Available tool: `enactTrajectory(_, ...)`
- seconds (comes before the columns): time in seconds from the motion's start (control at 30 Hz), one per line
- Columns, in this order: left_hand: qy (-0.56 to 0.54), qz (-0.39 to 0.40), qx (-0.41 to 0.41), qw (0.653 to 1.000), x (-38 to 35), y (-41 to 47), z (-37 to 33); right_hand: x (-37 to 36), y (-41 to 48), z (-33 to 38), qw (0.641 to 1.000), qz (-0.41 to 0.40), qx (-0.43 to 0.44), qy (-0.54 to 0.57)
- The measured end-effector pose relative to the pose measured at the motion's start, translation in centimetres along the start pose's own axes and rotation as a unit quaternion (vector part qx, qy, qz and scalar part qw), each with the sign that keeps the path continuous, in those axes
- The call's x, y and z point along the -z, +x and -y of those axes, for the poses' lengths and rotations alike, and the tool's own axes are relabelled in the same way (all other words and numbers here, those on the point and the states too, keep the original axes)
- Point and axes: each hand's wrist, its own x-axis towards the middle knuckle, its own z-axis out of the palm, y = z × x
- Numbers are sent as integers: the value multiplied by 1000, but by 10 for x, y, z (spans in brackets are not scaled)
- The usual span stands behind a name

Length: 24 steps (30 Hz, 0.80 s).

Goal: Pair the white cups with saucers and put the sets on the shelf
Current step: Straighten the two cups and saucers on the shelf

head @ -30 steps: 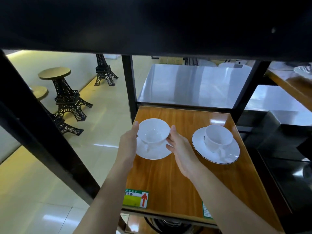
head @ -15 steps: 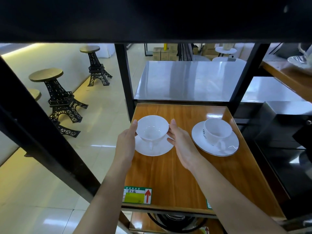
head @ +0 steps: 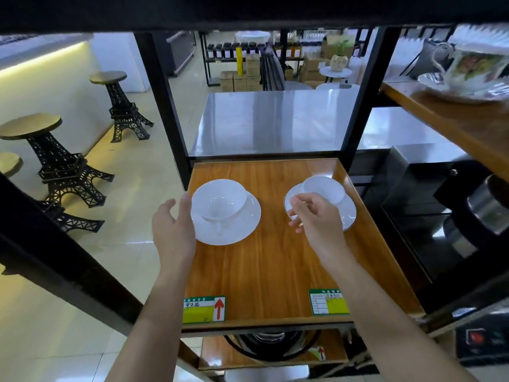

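Note:
Two white cup-and-saucer sets stand on the wooden shelf (head: 275, 266). The left cup (head: 220, 201) sits on its saucer (head: 242, 227), handle toward me. The right cup (head: 325, 188) rests on a dark-rimmed saucer (head: 348, 213). My left hand (head: 172, 230) is open just left of the left saucer, fingertips near the cup's rim, holding nothing. My right hand (head: 314, 216) hovers with loose, parted fingers in front of the right set, hiding part of that saucer.
Black frame posts (head: 165, 106) flank the shelf, with a dark board overhead. Price labels (head: 203, 308) line the front edge. A floral cup and saucer (head: 468, 75) stand on the right-hand shelf. Tower-shaped stools (head: 57, 166) are on the floor at left. A dark pot (head: 272, 344) sits below.
Both hands have let go of the left cup set, which now stands on the shelf. My left hand has drawn back left and my right hand has moved right, in front of the other set.

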Motion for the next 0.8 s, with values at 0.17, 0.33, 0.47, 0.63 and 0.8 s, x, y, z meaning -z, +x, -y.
enactTrajectory(0.17,-54,-24,-146,987,-12,-41,-22,33,4,-18,990,-137,-31,32)
enactTrajectory(0.33,8,202,-99,974,-58,-86,-31,57,13,-37,982,-157,-107,15)
enactTrajectory(0.47,-83,338,182,920,-91,-92,-29,62,18,-50,978,-115,-175,6)
enactTrajectory(0.63,-191,364,260,874,-101,-93,-31,64,23,-53,982,-53,-182,4)
enactTrajectory(0.8,-205,383,258,863,-103,-97,-29,65,21,-54,986,-39,-163,3)
